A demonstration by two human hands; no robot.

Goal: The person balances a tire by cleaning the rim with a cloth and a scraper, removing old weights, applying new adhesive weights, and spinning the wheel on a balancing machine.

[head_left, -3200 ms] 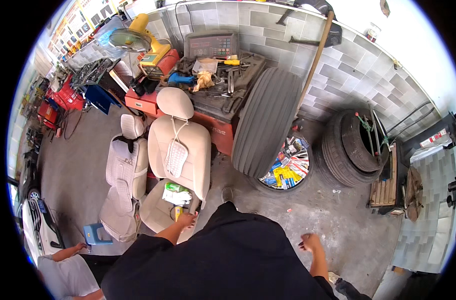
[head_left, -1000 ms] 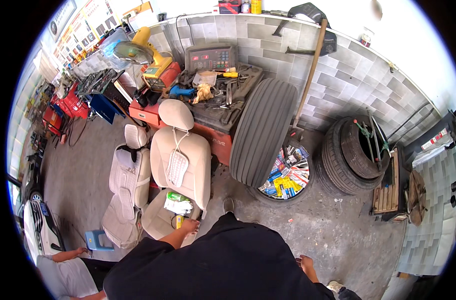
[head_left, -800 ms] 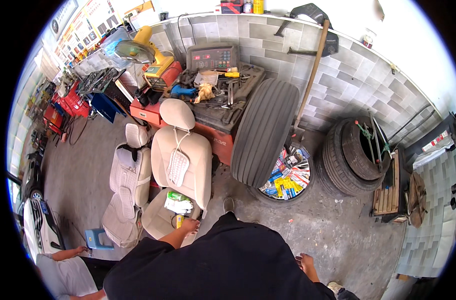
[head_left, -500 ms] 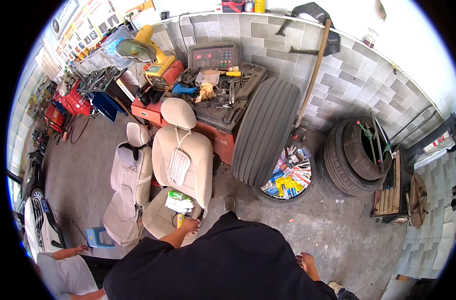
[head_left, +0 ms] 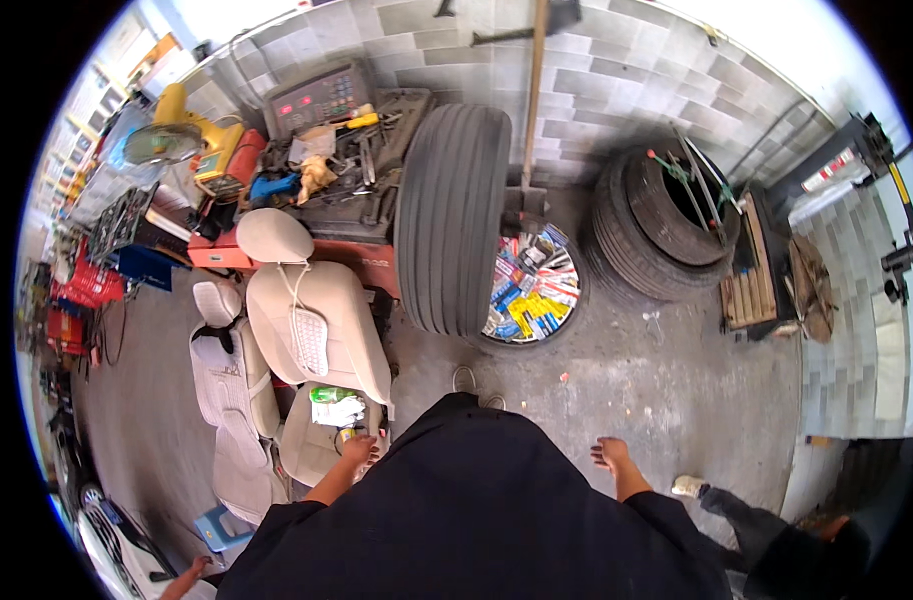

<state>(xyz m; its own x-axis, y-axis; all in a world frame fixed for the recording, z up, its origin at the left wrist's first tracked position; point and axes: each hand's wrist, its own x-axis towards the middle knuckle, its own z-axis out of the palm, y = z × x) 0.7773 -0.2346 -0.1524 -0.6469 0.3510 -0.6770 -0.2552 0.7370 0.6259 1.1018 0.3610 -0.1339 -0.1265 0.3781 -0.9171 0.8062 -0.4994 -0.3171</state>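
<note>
The person's left hand point(head_left: 360, 452), fingers loosely parted, is beside the yellow can point(head_left: 348, 434) near the right edge of the seat cushion point(head_left: 301, 442); gentle movement suits such closeness. The right hand point(head_left: 610, 455) hangs spread, empty.

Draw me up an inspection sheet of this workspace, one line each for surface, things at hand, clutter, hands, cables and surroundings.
Surface: grey floor, scuffed and pale-spotted.
Things at hand: beige seat, with white gloves, a green item and a yellow item on its cushion.
Clutter: tools crowd the bench; packets heaped by the upright tyre.
Left hand: by the seat's cushion; contact and grip unclear.
Right hand: over the floor, fingers parted, nothing seen in it.
Cables: one on the floor at far left, blurred.
Surroundings: tiled wall, fan, stacked tyres, another person's shoe.
</note>
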